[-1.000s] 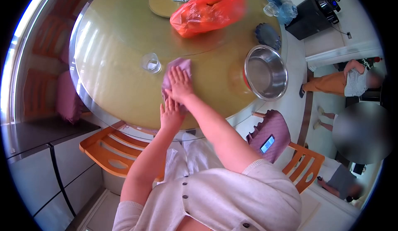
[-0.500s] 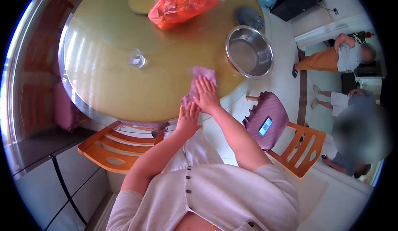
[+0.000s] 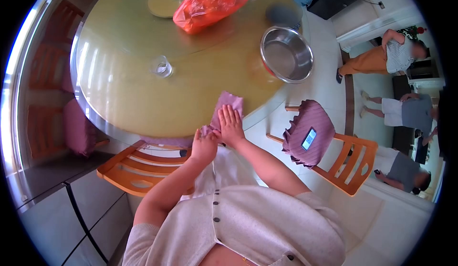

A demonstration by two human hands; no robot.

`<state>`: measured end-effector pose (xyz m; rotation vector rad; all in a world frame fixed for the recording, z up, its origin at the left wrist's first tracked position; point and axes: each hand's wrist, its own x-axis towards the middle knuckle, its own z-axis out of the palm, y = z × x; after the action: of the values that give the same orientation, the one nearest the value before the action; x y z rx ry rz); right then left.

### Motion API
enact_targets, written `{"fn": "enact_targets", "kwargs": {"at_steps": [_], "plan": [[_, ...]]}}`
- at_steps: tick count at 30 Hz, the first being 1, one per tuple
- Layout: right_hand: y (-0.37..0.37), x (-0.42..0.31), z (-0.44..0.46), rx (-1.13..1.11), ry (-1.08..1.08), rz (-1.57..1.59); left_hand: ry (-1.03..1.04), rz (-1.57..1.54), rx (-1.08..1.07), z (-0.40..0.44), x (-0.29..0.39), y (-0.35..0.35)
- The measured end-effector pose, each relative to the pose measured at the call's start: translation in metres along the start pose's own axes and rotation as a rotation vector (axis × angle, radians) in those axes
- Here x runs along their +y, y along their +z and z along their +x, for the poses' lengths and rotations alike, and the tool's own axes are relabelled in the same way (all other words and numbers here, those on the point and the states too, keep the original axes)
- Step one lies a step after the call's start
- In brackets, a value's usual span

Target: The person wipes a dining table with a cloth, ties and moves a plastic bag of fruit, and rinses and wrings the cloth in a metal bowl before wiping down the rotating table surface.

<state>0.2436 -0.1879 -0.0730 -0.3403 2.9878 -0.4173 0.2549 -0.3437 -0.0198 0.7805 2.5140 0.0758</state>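
Note:
A purple cloth (image 3: 230,99) lies at the near edge of the round glass-topped table (image 3: 124,103). Flat on top of it rests my right hand (image 3: 231,126), fingers stretched out and pointing away from me. My left hand (image 3: 204,146) is closed at the cloth's near left end, its fingers curled around the bunched edge. Beyond my hands, a small clear glass (image 3: 162,67) stands to the left and a steel basin (image 3: 287,56) to the right.
A red plastic bag (image 3: 212,5) sits at the far side. Wooden chairs flank me: one at left (image 3: 136,170), another at right with a purple cushion (image 3: 310,132) bearing a phone (image 3: 309,139). Several people, one in orange trousers (image 3: 365,60), are off to the right.
Both hands and the cloth have moved slightly towards me and left. My left hand's fingers, which lay spread on the cloth, have curled around its end.

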Motion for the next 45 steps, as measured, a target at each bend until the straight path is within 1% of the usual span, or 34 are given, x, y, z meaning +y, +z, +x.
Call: {"fn": "enact_targets", "kwargs": {"at_steps": [1, 2, 3, 4, 5, 6, 7, 8, 9, 10, 12, 13, 15, 16, 18, 19, 21, 23, 24, 25, 27, 29, 31, 32, 33, 34, 36, 37, 39, 41, 43, 45], "plan": [[0.0, -0.01, 0.001, -0.006, -0.006, 0.005, -0.08, -0.014, -0.139, -0.003, -0.006, -0.008], [0.0, -0.019, 0.004, -0.036, -0.088, 0.016, -0.084, -0.116, 0.13, -0.009, -0.021, 0.008], [0.002, -0.029, 0.006, -0.067, -0.168, 0.026, -0.091, -0.118, 0.126, -0.015, -0.032, 0.005], [0.005, -0.041, 0.009, 0.028, -0.231, 0.065, -0.11, -0.147, 0.209, -0.019, -0.042, 0.0], [0.009, -0.052, 0.013, 0.024, -0.237, 0.068, -0.13, -0.176, 0.294, -0.022, -0.05, -0.004], [0.001, -0.066, 0.02, -0.083, -0.289, 0.099, -0.154, -0.259, 0.32, -0.025, -0.056, -0.003], [0.001, -0.079, 0.026, -0.188, -0.341, 0.13, -0.158, -0.26, 0.319, -0.028, -0.062, 0.002], [0.01, -0.092, 0.031, -0.188, -0.346, 0.13, -0.16, -0.251, 0.399, -0.03, -0.068, 0.008], [0.026, -0.102, 0.033, -0.086, -0.426, 0.199, -0.162, -0.241, 0.48, -0.031, -0.072, 0.011], [0.039, -0.112, 0.037, 0.016, -0.51, 0.258, -0.167, -0.24, 0.481, -0.033, -0.076, 0.011], [0.05, -0.129, 0.046, 0.1, -0.567, 0.246, -0.352, -0.368, 0.317, -0.037, -0.081, 0.008], [0.048, -0.135, 0.052, 0.1, -0.562, 0.213, -0.357, -0.367, 0.32, -0.038, -0.083, 0.006], [0.043, -0.137, 0.067, 0.073, -0.54, 0.158, -0.426, -0.424, 0.391, -0.04, -0.086, 0.001], [0.04, -0.135, 0.075, 0.064, -0.524, 0.136, -0.43, -0.423, 0.394, -0.039, -0.089, -0.001], [0.038, -0.128, 0.092, 0.058, -0.487, 0.093, -0.377, -0.438, 0.477, -0.036, -0.092, -0.004], [0.045, -0.125, 0.101, 0.058, -0.466, 0.071, -0.379, -0.438, 0.478, -0.036, -0.09, -0.01], [0.053, -0.112, 0.12, 0.066, -0.425, 0.008, -0.398, -0.533, 0.395, -0.032, -0.084, -0.021], [0.052, -0.091, 0.135, 0.154, -0.294, -0.227, -0.387, -0.523, 0.416, -0.026, -0.077, -0.024], [0.038, -0.081, 0.14, 0.016, -0.228, 0.072, -0.384, -0.513, 0.438, -0.024, -0.074, -0.023], [0.024, -0.066, 0.146, 0.015, -0.219, 0.067, -0.374, -0.517, 0.435, -0.021, -0.071, -0.021], [0.002, -0.03, 0.15, -0.031, -0.022, -0.011, -0.305, -0.395, 0.498, -0.016, -0.067, -0.016], [-0.007, 0.021, 0.14, 0.054, 0.095, -0.031, -0.29, -0.372, 0.496, -0.011, -0.061, -0.013], [-0.017, 0.071, 0.121, 0.13, 0.178, -0.042, -0.272, -0.35, 0.504, -0.002, -0.055, -0.013], [-0.021, 0.094, 0.108, 0.136, 0.185, -0.047, -0.256, -0.343, 0.461, 0.003, -0.05, -0.014], [-0.023, 0.112, 0.091, 0.173, 0.201, -0.059, -0.242, -0.336, 0.415, 0.006, -0.045, -0.015], [-0.026, 0.12, 0.077, 0.211, 0.216, -0.071, -0.233, -0.337, 0.416, 0.011, -0.04, -0.015], [-0.026, 0.123, 0.054, 0.214, 0.262, -0.099, -0.142, -0.307, 0.377, 0.02, -0.026, -0.017], [-0.025, 0.122, 0.043, 0.213, 0.303, -0.125, -0.135, -0.307, 0.377, 0.024, -0.021, -0.014], [-0.024, 0.112, 0.025, 0.215, 0.306, -0.126, -0.026, -0.277, 0.388, 0.032, -0.011, -0.008], [-0.025, 0.096, 0.012, 0.149, 0.293, -0.096, 0.007, -0.276, 0.388, 0.035, -0.005, -0.006], [-0.019, 0.084, 0.003, 0.126, 0.275, -0.074, 0.042, -0.263, 0.339, 0.035, 0.0, -0.008], [-0.015, 0.069, -0.004, 0.108, 0.161, -0.051, 0.051, -0.267, 0.333, 0.033, 0.001, -0.008]]}}
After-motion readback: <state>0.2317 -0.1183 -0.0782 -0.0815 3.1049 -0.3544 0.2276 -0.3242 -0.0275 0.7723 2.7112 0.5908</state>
